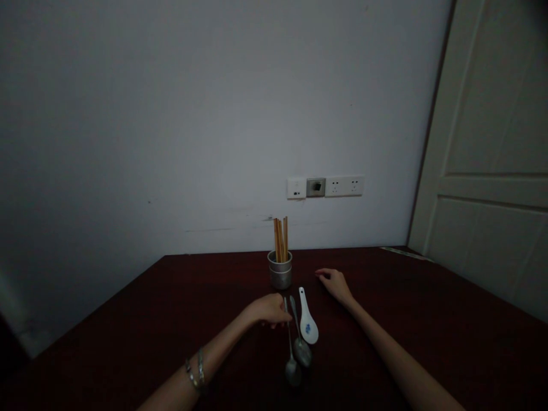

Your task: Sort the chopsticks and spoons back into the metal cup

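My left hand [273, 310] has its fingers closed at the handle of a long metal spoon [293, 372], whose bowl lies toward me on the table. Just right of it lies a second metal spoon [302, 352], its handle pointing away from me. A white ceramic soup spoon [309, 329] with a blue mark in its bowl is farther right. My right hand [336, 284] rests on the tabletop beyond the white spoon, fingers loosely extended and holding nothing. Between and behind the hands stands a metal cup [281, 278] with several wooden chopsticks [280, 240] upright in it.
The dark red table [192, 285] reaches back to a pale wall [214, 125]. A row of sockets and a switch [325, 186] is set in the wall above the table. At the right stands a light panelled door [488, 148].
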The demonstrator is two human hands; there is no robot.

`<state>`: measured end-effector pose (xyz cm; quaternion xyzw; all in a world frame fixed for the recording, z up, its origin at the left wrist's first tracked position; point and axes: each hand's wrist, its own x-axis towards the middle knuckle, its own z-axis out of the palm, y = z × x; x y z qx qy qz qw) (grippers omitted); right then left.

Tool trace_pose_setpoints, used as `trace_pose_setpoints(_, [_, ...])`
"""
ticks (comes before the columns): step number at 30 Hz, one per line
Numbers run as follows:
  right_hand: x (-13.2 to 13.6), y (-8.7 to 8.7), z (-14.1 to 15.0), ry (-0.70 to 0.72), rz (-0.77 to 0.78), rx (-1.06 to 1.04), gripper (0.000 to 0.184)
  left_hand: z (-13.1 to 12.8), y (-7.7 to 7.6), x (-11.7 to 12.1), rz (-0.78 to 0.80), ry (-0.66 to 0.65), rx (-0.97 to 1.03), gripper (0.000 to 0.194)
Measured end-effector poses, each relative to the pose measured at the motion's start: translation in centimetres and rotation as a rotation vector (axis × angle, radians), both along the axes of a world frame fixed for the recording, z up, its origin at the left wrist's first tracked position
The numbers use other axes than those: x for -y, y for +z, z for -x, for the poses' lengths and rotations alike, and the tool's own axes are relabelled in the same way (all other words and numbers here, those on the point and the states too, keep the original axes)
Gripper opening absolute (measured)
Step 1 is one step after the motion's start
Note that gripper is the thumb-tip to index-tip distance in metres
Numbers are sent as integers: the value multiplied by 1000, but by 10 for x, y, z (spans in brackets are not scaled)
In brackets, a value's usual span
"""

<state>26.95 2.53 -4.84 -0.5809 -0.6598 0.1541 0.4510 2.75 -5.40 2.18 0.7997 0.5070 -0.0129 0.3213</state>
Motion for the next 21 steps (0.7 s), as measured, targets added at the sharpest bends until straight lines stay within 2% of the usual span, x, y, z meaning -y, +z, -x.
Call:
trace_pose_setpoints(4, [0, 0, 0, 3, -13, 13, 24, -5, -5, 4, -83, 29, -41, 18])
trace_pose_setpoints(10, [-1, -3, -2, 15, -9, 25, 25, -12, -8, 11, -322, 95, -90, 10])
trace_pose_setpoints(21, [0, 0, -1, -5, 28, 94, 27, -14, -15, 16, -325, 121, -80, 13])
